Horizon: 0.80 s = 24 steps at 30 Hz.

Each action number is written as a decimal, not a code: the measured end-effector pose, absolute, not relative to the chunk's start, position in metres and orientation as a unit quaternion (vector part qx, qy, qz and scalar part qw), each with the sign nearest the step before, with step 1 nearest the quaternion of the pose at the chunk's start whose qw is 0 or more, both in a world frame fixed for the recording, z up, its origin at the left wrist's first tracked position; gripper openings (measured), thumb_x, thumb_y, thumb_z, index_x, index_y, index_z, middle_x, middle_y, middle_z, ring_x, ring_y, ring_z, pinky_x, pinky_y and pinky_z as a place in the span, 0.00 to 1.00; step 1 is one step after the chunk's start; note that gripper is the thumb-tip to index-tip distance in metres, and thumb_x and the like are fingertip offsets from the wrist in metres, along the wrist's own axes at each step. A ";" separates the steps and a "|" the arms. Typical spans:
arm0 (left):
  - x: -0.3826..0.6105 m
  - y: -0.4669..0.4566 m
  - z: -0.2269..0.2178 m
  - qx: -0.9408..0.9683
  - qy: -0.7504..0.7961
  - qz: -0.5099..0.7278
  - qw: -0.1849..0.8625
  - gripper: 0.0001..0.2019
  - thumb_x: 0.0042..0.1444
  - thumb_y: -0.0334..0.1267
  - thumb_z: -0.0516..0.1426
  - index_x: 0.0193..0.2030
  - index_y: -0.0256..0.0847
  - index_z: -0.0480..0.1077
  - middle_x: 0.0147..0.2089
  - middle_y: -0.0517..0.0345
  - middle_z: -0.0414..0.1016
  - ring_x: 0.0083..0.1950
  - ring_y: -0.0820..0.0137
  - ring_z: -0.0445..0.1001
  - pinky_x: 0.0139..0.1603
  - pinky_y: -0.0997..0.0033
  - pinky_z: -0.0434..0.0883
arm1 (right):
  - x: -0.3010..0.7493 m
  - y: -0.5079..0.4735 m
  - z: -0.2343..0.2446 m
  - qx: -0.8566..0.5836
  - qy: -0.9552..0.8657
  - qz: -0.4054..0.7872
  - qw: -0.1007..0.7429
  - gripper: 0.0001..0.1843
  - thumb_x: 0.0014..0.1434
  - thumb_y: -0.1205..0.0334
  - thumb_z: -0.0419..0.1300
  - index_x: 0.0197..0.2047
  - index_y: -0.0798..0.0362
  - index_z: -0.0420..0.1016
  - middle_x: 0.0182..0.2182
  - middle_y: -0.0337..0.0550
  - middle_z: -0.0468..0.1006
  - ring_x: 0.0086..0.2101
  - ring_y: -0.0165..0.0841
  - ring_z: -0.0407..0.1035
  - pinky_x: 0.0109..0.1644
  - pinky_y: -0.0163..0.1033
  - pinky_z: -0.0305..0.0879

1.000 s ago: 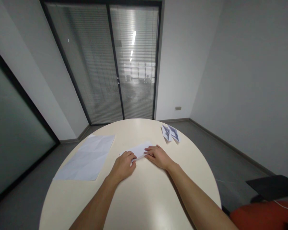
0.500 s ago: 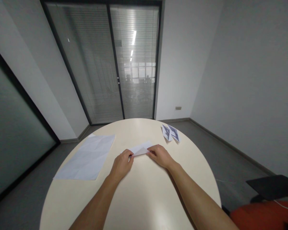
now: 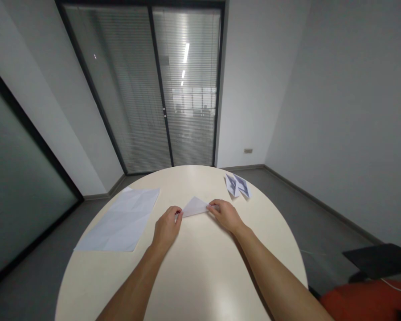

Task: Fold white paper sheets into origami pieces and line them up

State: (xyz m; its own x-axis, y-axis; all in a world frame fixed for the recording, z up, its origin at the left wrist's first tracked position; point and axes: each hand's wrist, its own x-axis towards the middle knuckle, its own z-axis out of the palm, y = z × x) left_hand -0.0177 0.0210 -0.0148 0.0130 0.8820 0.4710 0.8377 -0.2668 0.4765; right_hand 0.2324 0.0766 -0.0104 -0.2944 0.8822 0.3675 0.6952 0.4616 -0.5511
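An office, by the look of it, likely a small meeting room. A round cream tabletop (image 3: 194, 276) stands on grey floor between plain white walls. Dark-framed glass doors (image 3: 153, 89) with slatted blinds show ceiling strip lights (image 3: 186, 53) and more workspace beyond. A frosted glass partition (image 3: 16, 187) lines the left side.

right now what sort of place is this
Likely a small office meeting room: a round cream table, glass doors with blinds giving onto a lit office, and bare grey walls.

The folded sheet (image 3: 195, 207) is thin matt paper; the round table (image 3: 200, 276) has a smooth, faintly glossy top.
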 end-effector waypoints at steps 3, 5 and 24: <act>-0.019 0.022 -0.015 0.700 0.608 0.374 0.024 0.06 0.67 0.37 0.52 0.44 0.44 0.70 0.44 0.55 0.79 0.45 0.65 0.78 0.46 0.67 0.72 | 0.234 0.079 -0.013 -0.504 -0.769 0.179 0.352 0.15 0.67 0.49 0.57 0.43 0.48 0.80 0.40 0.44 0.84 0.38 0.39 0.75 0.42 0.40 0.66; -0.020 0.022 -0.015 0.695 0.606 0.387 0.020 0.07 0.68 0.38 0.52 0.44 0.44 0.70 0.44 0.55 0.79 0.46 0.64 0.78 0.47 0.67 0.72 | 0.235 0.081 -0.016 -0.504 -0.753 0.193 0.375 0.14 0.66 0.50 0.58 0.46 0.48 0.79 0.40 0.44 0.83 0.38 0.39 0.75 0.43 0.41 0.67; -0.017 0.022 -0.013 0.652 0.608 0.452 0.015 0.08 0.66 0.38 0.54 0.49 0.44 0.70 0.46 0.54 0.80 0.48 0.61 0.80 0.50 0.63 0.73 | 0.231 0.082 -0.015 -0.488 -0.693 0.235 0.476 0.25 0.63 0.54 0.57 0.62 0.50 0.66 0.40 0.42 0.77 0.27 0.31 0.67 0.35 0.38 0.64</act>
State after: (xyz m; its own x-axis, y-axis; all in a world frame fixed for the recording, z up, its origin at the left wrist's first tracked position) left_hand -0.0170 0.0218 -0.0132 -0.1489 0.8063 0.5724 0.7801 -0.2600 0.5691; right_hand 0.2311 0.0824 -0.0153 -0.0712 0.8994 0.4313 0.4524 0.4144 -0.7897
